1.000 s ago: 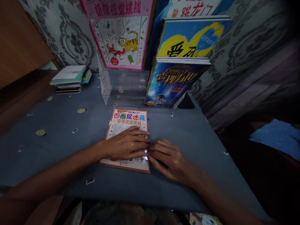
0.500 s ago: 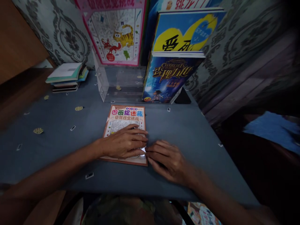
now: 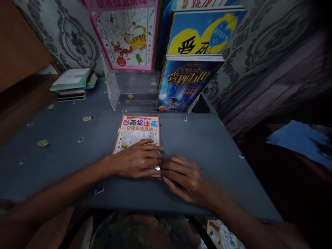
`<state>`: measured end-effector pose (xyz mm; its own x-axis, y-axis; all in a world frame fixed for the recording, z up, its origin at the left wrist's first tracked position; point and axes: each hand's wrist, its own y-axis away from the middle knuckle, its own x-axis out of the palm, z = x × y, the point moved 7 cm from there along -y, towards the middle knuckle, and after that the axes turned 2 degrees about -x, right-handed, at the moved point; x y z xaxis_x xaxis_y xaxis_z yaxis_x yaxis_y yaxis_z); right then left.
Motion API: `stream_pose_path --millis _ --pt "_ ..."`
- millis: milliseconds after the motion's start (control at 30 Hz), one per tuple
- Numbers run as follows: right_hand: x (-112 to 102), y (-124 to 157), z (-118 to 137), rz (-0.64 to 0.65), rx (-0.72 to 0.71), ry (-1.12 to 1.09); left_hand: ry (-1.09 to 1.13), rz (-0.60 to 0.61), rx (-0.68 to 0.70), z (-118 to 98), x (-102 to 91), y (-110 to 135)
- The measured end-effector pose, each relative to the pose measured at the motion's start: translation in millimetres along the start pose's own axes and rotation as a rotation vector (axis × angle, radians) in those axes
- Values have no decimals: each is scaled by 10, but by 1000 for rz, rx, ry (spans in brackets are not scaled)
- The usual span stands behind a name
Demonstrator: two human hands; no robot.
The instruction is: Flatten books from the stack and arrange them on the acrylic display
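Note:
A thin picture book (image 3: 141,135) with an orange-brown border and colourful Chinese title lies face up on the table. My left hand (image 3: 138,159) rests flat across its lower half, fingers stretched toward the right edge. That hand covers much of the cover drawing. At the book's lower right edge is my right hand (image 3: 184,178), its fingers bent and drawn together, tips against the edge close to my left fingertips. A small bright glint shows on the cover between the two hands. The underside of my right fingers is hidden.
Behind the book stands a clear acrylic rack (image 3: 135,102) holding a pink-bordered book (image 3: 127,38) and a blue book (image 3: 185,84). A stack of books (image 3: 74,84) sits at the back left. A dark flat object (image 3: 201,105) lies right of the rack.
Both hands stay at nearly the same places on the book. The book's lower edge sits slightly higher in view, with more of it behind my left hand. The whole view has shifted a little.

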<state>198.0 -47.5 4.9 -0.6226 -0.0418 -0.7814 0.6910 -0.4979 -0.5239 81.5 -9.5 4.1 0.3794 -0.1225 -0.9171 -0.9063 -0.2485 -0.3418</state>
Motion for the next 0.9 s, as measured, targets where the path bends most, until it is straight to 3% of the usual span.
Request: stream_pose_path --millis 533,900 --pt "-37 59 181 -29 -29 54 -62 -25 -66 -219 -3 81" --pt "-13 92 276 -29 -68 59 -354 -136 -293 -685 138 249"
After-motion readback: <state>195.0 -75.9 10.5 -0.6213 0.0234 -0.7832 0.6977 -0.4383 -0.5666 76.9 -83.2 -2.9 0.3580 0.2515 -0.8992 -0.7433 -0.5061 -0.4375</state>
